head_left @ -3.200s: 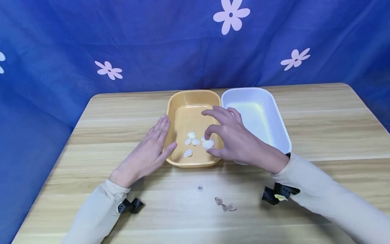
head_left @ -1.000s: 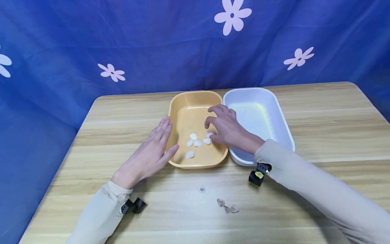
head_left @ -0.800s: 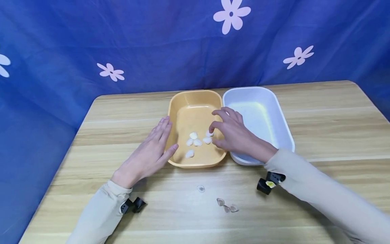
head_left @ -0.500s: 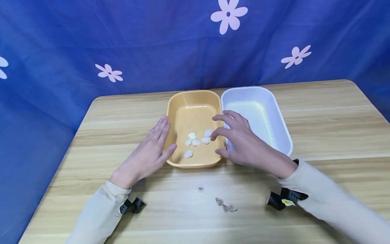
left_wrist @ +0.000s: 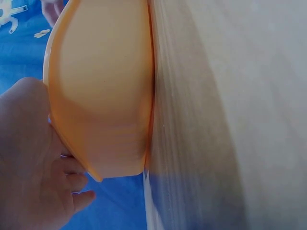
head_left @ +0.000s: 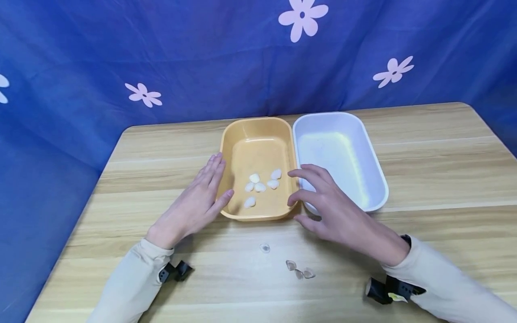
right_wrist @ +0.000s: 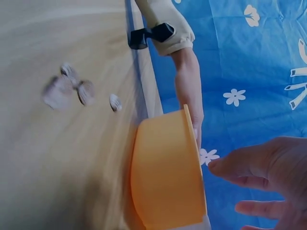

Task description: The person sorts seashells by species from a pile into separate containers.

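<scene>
Apparently settled six white shells [head_left: 260, 187] in orange tray [head_left: 258, 157] beside left hand [head_left: 194, 202]; just pulled right hand [head_left: 333, 208] back from them, spread wide, holding nothing, so likely done adjusting. Resting left hand straight-fingered against that tray, gripping nothing. Noting white tray [head_left: 331, 152] beyond right hand, partly covered; four brownish shells [head_left: 291, 265] on desk [head_left: 210, 287], this side of both hands.

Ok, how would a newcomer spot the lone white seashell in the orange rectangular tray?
On the pale wooden table, find the orange rectangular tray, left of the white rectangular tray. Inside, toward its near left corner, lies the white seashell. It sits alone, nearer the front than the shell trio and shell pair.
</scene>
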`<state>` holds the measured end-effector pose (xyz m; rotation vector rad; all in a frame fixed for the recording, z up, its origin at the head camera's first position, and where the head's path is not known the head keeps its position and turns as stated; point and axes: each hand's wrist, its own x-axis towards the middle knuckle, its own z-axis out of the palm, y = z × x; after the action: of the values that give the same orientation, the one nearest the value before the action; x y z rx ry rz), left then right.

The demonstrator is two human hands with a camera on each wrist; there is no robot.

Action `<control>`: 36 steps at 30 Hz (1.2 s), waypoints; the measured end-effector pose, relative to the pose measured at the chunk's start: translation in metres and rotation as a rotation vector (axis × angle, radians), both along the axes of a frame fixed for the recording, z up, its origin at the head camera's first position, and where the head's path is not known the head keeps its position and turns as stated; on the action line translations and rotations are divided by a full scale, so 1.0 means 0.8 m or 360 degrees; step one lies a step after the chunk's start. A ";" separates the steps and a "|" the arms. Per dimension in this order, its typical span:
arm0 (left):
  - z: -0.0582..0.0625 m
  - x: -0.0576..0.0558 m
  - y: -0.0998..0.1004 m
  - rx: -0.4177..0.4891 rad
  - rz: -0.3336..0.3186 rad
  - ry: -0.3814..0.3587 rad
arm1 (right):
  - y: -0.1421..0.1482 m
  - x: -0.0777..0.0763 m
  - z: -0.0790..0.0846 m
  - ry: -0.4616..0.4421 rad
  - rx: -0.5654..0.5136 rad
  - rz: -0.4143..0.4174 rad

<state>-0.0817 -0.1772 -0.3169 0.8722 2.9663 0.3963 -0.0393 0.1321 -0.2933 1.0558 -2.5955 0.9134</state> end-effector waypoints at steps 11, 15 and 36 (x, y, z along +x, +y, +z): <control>0.000 -0.001 -0.001 -0.0013 0.0002 0.0000 | -0.003 0.025 -0.010 -0.0109 -0.0125 0.0022; -0.001 -0.001 0.000 -0.0017 0.0002 0.0004 | -0.015 0.029 -0.015 -0.0107 -0.0159 0.0065; -0.001 0.001 0.000 0.0008 0.0009 0.0010 | -0.065 0.041 -0.044 -0.0382 0.0395 0.0143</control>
<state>-0.0810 -0.1773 -0.3180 0.8673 2.9757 0.4022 -0.0068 0.0799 -0.3287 1.1994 -2.9426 0.7949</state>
